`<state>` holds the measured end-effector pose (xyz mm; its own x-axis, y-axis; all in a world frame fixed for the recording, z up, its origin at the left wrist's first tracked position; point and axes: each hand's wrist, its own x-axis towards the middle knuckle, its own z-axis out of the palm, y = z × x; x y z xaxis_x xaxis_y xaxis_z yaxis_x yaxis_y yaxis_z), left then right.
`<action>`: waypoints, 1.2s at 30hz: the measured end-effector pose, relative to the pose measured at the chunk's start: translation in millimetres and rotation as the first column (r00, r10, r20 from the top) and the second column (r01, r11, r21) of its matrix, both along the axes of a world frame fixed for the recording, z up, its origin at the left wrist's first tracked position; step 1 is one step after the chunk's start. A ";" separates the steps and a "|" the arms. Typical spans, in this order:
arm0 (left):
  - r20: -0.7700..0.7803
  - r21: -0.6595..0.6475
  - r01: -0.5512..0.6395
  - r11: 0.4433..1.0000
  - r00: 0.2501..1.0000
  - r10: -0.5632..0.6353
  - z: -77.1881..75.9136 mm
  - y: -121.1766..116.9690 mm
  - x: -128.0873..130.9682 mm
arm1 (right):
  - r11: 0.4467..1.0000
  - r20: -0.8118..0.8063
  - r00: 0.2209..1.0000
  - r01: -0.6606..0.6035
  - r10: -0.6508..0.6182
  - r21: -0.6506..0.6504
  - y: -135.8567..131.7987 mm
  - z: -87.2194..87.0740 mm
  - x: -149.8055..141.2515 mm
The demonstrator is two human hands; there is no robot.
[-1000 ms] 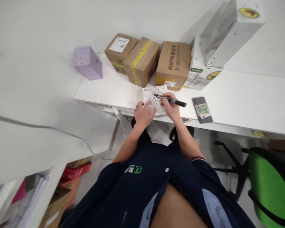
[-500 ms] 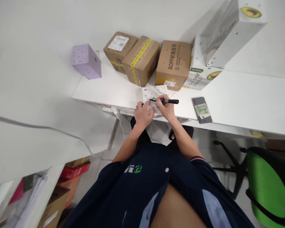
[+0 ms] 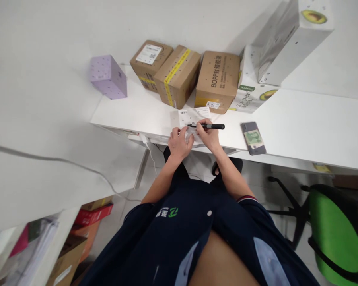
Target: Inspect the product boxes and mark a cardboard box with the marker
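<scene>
A black marker pen (image 3: 213, 126) is gripped in my right hand (image 3: 209, 135), its tip pointing left over a printed white paper sheet (image 3: 193, 114). The sheet lies at the front edge of the white desk (image 3: 131, 111), and my two hands cover part of it. My left hand (image 3: 179, 143) rests on the sheet's lower left side, fingers apart and holding nothing. Just behind the sheet stands a brown carton (image 3: 217, 79) marked BOPP.
Two more cartons, one with yellow tape (image 3: 179, 75) and one with a white label (image 3: 149, 53), stand left of it. Further left is a purple box (image 3: 109, 77). White avocado-print boxes (image 3: 253, 95) and a phone (image 3: 253, 138) are right. A green chair (image 3: 335, 234) stands on the floor.
</scene>
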<state>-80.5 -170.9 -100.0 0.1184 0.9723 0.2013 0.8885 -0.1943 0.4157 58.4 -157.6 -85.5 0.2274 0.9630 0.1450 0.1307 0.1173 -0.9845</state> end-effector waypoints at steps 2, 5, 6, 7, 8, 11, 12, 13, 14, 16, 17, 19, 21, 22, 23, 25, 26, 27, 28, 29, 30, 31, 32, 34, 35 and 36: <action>-0.002 0.004 0.002 1.000 1.000 -0.002 0.3 0.0 -0.3 | 0.999 -0.065 0.997 0.046 -0.047 -0.009 -1.5 1.0 -0.9; 0.005 0.010 0.009 1.000 1.000 -0.009 0.6 1.2 -1.2 | 0.981 -0.135 0.973 0.190 -0.185 0.028 -6.2 -1.0 6.2; 0.009 0.011 0.012 1.000 1.000 -0.012 0.7 2.1 -1.5 | 0.966 -0.125 0.961 0.253 -0.245 0.052 -8.6 -3.3 12.6; 0.013 0.010 0.014 1.000 1.000 -0.014 0.8 3.2 -1.6 | 0.945 -0.090 0.947 0.316 -0.309 0.077 -11.4 -6.4 21.1; 0.017 0.008 0.016 1.000 1.000 -0.017 0.9 4.6 -1.5 | 0.922 -0.023 0.928 0.373 -0.373 0.101 -14.7 -10.3 31.6; 0.031 -0.003 0.020 1.000 0.999 -0.019 1.2 9.2 -0.1 | 0.910 0.390 0.823 0.389 -0.413 0.143 -26.2 -22.3 68.0; 0.036 -0.006 0.017 1.000 0.999 -0.017 1.1 10.7 0.7 | 0.938 0.566 0.754 0.328 -0.333 0.115 -30.0 -25.3 78.8; 0.041 -0.007 0.013 1.000 0.999 -0.013 0.9 12.1 1.6 | 0.964 0.718 0.661 0.258 -0.220 0.058 -33.2 -27.6 87.6; 0.046 -0.007 0.010 1.000 0.999 -0.010 0.6 13.3 2.6 | 0.980 0.828 0.552 0.199 -0.096 -0.019 -35.6 -29.2 93.9; 0.054 -0.004 0.005 1.000 0.999 -0.004 -0.4 15.1 4.1 | 0.976 0.930 0.355 0.152 0.095 -0.158 -37.4 -30.7 98.5; 0.055 -0.003 0.005 1.000 0.998 -0.005 -1.0 15.7 4.5 | 0.968 0.947 0.287 0.157 0.144 -0.194 -36.9 -31.1 97.5; 0.052 -0.002 0.009 1.000 0.999 -0.009 -2.1 16.3 4.8 | 0.960 0.959 0.221 0.178 0.176 -0.217 -34.2 -32.0 92.5; 0.045 0.000 0.008 1.000 0.999 -0.008 -2.8 16.3 4.6 | 0.958 0.958 0.225 0.183 0.178 -0.221 -31.9 -32.9 88.6; 0.043 0.002 0.006 1.000 0.999 -0.006 -2.8 16.2 4.4 | 0.958 0.954 0.246 0.182 0.173 -0.221 -31.9 -33.3 88.9; 0.042 0.002 0.003 1.000 0.999 -0.003 -2.7 16.0 4.2 | 0.958 0.948 0.275 0.187 0.160 -0.216 -33.1 -33.5 91.3; 0.044 -0.001 0.003 1.000 0.999 -0.003 -1.8 15.6 4.0 | 0.952 0.939 0.331 0.246 0.095 -0.183 -39.5 -33.1 103.5; 0.046 -0.005 0.005 1.000 0.999 -0.005 -1.2 15.5 4.0 | 0.937 0.937 0.348 0.312 0.043 -0.159 -44.7 -32.4 113.0; 0.049 -0.009 0.007 1.000 0.999 -0.007 -0.6 15.4 4.1 | 0.907 0.935 0.354 0.398 -0.012 -0.139 -50.9 -31.5 124.3; 0.052 -0.013 0.009 1.000 0.999 -0.008 -0.1 15.4 4.3 | 0.863 0.934 0.353 0.489 -0.060 -0.129 -57.8 -30.4 136.9; 0.055 -0.016 0.010 1.000 0.998 -0.009 0.3 15.4 4.6 | 0.808 0.932 0.351 0.573 -0.091 -0.137 -65.0 -29.4 149.9; 0.058 -0.017 0.008 1.000 0.998 -0.007 0.5 15.5 4.9 | 0.759 0.927 0.366 0.627 -0.089 -0.175 -72.0 -28.6 162.7; 0.060 -0.018 0.004 1.000 0.998 -0.003 0.4 15.6 5.2 | 0.725 0.917 0.394 0.650 -0.066 -0.228 -78.4 -28.0 174.3; 0.061 -0.019 -0.001 1.000 0.998 0.002 0.2 15.7 5.5 | 0.706 0.903 0.428 0.649 -0.031 -0.284 -84.1 -27.5 184.3; 0.063 -0.013 -0.004 1.000 0.998 0.005 -0.7 15.9 5.8 | 0.710 0.875 0.482 0.602 0.043 -0.366 -92.6 -26.8 197.0; 0.064 -0.008 -0.003 1.000 0.998 0.003 -1.3 15.9 5.9 | 0.722 0.868 0.492 0.577 0.067 -0.382 -95.7 -26.1 199.3; 0.064 -0.001 -0.001 1.000 0.998 0.001 -1.9 15.9 5.9 | 0.736 0.867 0.491 0.557 0.082 -0.385 -98.3 -24.9 199.0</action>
<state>-74.6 -155.1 -101.9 0.1047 0.9726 0.2078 0.8602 -0.1934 0.4718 257.4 -255.9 -110.5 0.5510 0.8246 -0.1281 0.7889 -0.5648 -0.2423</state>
